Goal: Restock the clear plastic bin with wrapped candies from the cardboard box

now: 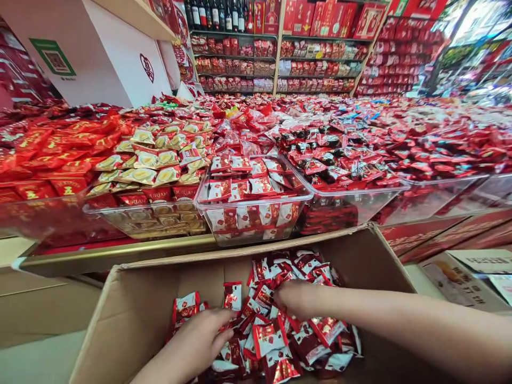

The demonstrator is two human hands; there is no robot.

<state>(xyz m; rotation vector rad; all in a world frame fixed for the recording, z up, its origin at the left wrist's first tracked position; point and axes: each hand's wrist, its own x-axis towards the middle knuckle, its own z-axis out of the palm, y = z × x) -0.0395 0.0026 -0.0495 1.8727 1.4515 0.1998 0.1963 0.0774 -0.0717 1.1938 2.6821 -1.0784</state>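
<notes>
Both hands are down inside a cardboard box that holds a heap of small red, white and maroon candy packets. My left hand rests over the left side of the heap, its fingers stretched out and the thumb apart, with one packet upright just past the fingertips. Further right, my right hand reaches into the middle of the heap. Its fingers are buried among the packets, so any grip is hidden. Beyond the box, a clear plastic bin contains similar red and white packets.
Behind the box runs a display counter with a gold edge. Gold durian packets fill the bin on the left, dark red packets the one on the right. Another carton stands at right. Stocked shelves rise behind.
</notes>
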